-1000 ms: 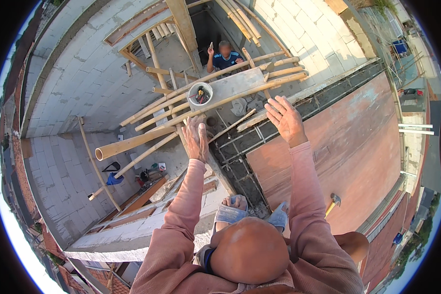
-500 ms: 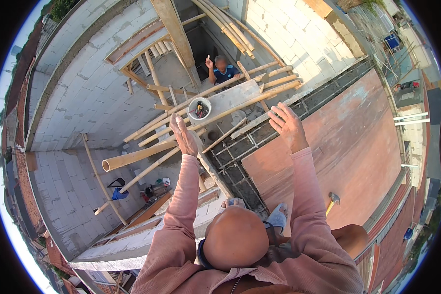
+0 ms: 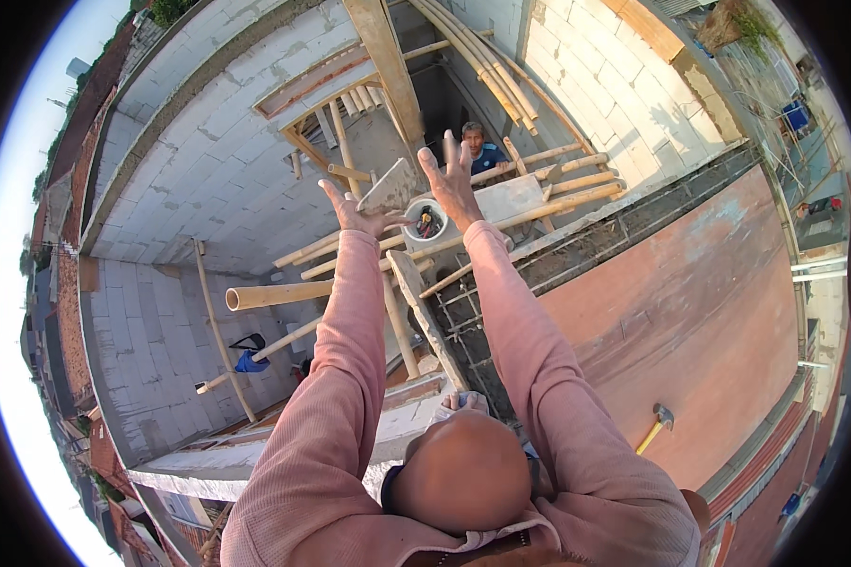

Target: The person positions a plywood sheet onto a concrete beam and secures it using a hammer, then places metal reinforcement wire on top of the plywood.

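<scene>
My left hand (image 3: 364, 215) is raised out in front, fingers spread, holding nothing that I can make out. Just beyond it a grey flat board-like piece (image 3: 392, 185) stands tilted; whether the fingers touch it I cannot tell. My right hand (image 3: 454, 187) is lifted a little farther right, open, with its fingers apart and nothing in them. Between and below the hands sits a white bucket (image 3: 409, 230) with dark and orange items inside. It stands by a grey plank (image 3: 515, 200) laid across bamboo poles (image 3: 567, 200).
A co-worker (image 3: 482, 151) stands lower down beyond the scaffold. A yellow-handled hammer (image 3: 656, 427) lies on the reddish panel (image 3: 690, 283) at right. Reinforcement bars (image 3: 624, 227) run along the beam trench. Pale block walls (image 3: 189, 170) enclose the drop at left. A blue bag (image 3: 251, 361) hangs on a pole.
Both hands have come closer together, the right one moving left and forward. The tilted grey piece now shows near my left hand. The co-worker's raised hand is down or hidden. The view has shifted.
</scene>
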Motion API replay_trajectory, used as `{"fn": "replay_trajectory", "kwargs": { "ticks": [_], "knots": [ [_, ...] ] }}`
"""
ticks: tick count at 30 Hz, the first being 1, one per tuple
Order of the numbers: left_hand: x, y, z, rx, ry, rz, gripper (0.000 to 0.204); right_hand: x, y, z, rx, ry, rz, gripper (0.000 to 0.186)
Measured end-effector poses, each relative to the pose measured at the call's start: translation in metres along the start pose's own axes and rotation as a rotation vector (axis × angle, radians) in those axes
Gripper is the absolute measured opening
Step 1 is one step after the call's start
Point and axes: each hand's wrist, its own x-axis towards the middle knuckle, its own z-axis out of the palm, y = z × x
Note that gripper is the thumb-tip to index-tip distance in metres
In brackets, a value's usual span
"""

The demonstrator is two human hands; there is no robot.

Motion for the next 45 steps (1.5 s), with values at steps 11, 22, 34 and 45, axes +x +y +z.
{"fn": "replay_trajectory", "kwargs": {
  "ticks": [11, 22, 34, 45],
  "knots": [
    [-0.121, -0.002, 0.001, 0.295, -0.287, 0.199, 0.063, -0.09, -0.076, -0.038, -0.029, -0.119, -0.448, 0.076],
    [-0.14, -0.192, 0.12, 0.865, -0.737, -0.189, 0.057, -0.217, 0.04, -0.27, 0.131, 0.103, 0.267, 0.051],
    [-0.094, -0.299, 0.147, 1.294, -0.961, 0.04, 0.054, -0.244, 0.132, -0.27, 0.71, 0.655, 0.846, 0.043],
    [0.01, -0.412, 0.225, 2.031, -0.96, 0.811, 0.046, -0.213, 0.256, -0.259, -0.169, 0.292, 0.699, 0.025]
  ]
}}
